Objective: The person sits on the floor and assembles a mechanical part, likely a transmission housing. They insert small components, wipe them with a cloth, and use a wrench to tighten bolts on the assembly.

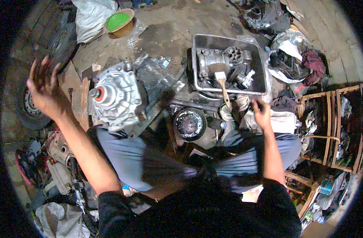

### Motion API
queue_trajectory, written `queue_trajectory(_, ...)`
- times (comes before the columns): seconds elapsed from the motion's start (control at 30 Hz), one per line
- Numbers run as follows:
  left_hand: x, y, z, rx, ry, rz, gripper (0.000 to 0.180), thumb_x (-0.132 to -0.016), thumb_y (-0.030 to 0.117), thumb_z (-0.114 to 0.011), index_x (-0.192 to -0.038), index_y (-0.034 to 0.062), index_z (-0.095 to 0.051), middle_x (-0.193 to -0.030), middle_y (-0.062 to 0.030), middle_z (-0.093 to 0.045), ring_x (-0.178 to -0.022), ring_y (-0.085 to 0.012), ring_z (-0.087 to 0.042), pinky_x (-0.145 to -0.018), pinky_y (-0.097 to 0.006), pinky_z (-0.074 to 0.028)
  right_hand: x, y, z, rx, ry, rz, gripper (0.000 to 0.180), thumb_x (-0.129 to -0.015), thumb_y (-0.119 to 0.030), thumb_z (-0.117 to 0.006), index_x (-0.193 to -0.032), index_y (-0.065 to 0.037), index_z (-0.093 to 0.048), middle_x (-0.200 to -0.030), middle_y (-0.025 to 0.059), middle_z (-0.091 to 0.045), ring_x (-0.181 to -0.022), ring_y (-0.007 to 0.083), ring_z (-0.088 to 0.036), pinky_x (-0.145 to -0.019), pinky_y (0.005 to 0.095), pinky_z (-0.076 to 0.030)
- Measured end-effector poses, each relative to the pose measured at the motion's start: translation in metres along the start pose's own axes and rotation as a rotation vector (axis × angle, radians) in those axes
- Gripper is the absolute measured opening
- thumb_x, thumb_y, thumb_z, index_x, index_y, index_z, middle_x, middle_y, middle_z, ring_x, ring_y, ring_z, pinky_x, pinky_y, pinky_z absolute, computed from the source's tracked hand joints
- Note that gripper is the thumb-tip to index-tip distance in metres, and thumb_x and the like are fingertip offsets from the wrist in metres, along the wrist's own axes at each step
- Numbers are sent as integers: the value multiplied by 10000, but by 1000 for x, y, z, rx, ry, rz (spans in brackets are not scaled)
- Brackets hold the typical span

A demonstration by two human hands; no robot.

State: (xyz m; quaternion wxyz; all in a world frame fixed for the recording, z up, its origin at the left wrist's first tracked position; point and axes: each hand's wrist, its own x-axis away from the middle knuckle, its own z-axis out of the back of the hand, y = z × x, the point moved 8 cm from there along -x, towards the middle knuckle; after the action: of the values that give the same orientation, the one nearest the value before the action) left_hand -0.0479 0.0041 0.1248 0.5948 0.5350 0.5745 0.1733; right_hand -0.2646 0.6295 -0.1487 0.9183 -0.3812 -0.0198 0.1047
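The person sits cross-legged on the floor [169, 35], and the two hands are well apart. The right hand [262, 114] is low, at about four o'clock from the picture's centre, with its fingers [256, 104] curled together near a pale cloth [280, 121] on the right knee. Whether they pinch something small, I cannot tell. The brush [223, 88] lies at about ten o'clock from this hand, near it but not touching. Its long axis runs almost twelve to six: the pale bristles point up into the tray [197, 59], and the wooden handle comes down over the tray's near rim toward the person. So the handle end is the part closest to the right fingers.

The left hand [44, 89] is raised at about nine o'clock, its fingers spread wide and holding nothing. It hangs over a tyre [29, 107], apart from the silver housing [116, 97] that stands at its three o'clock. That housing rests by the left knee with its round red-ringed hub facing up.

Between the knees a dark round part [189, 123] lies at about nine o'clock from the right hand. In my judgement the right hand is far nearer to the brush and the tray's metal parts; the left is nearer only to the housing.
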Motion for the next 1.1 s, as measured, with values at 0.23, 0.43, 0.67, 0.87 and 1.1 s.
queue_trajectory(0.23, 79, 72, -4, -191, -112, -770, 563, -983, 363, -482, -1252, -131, -455, -1100, -292, -631, -1009, -406, -638, -933, -495, -534, 11, 95, -74, 250, -570, -134, 293, -868, -232, -656, -1102, -61, -706, -1044, 205, -702, -986, 334, -675, -878, 403, -514)
queue_trajectory(0.43, 209, 93, -74, -60, -513, -809, 387, -984, 403, -467, -1243, 116, -480, -1111, -187, -612, -977, -338, -601, -805, -467, -540, 32, 184, -123, 525, -847, -221, 508, -892, -478, -572, -1226, -105, -665, -1278, 224, -608, -1227, 383, -557, -1050, 464, -430)
queue_trajectory(0.67, 349, 7, -143, -217, -578, -271, 363, -972, 317, -557, -914, -23, -670, -846, -147, -694, -809, -317, -658, -777, -402, -526, 10, 166, -107, 306, -358, -405, 446, -736, -263, -698, -1059, 44, -666, -1092, 282, -668, -1055, 410, -645, -898, 449, -524)
queue_trajectory(0.87, 389, -107, -128, -307, -512, 424, 212, -1000, 92, -509, -946, -47, -660, -829, -78, -677, -777, -133, -615, -754, -289, -498, 0, 147, -68, -75, 66, -454, 180, -785, -90, -578, -861, 41, -675, -833, 124, -690, -733, 189, -589, -692, 363, -488)
queue_trajectory(1.1, 379, -166, -100, -137, -237, 666, 313, -1047, 251, -471, -969, -6, -632, -776, -55, -630, -687, -125, -574, -649, -277, -479, 2, 68, -78, -234, -464, -335, 319, -761, -22, -476, -978, -19, -710, -988, 194, -718, -946, 305, -678, -858, 388, -508)
